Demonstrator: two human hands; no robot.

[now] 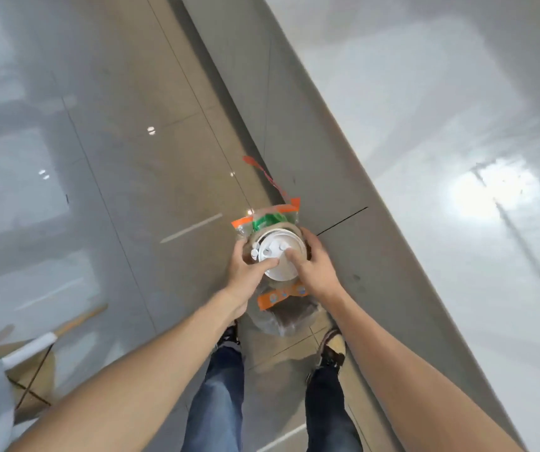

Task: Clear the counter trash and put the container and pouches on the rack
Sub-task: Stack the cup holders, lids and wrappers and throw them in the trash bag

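Note:
A round clear container with a white lid [280, 256] is held out in front of me above the floor. My left hand [249, 267] grips its left side, thumb on the lid. My right hand [314, 265] grips its right side, thumb pressing the lid's middle. Clear pouches with orange zip strips are pinched against the container: one with green contents [267, 220] on the far side, another with brown contents [286, 309] hanging below my hands. The rack is not in view.
A white glossy counter [441, 141] runs diagonally along the right, with its grey side panel [311, 151] beside me. Shiny tiled floor [115, 158] spreads to the left. A wooden-legged piece of furniture [33, 350] stands at lower left. My legs and shoes are below.

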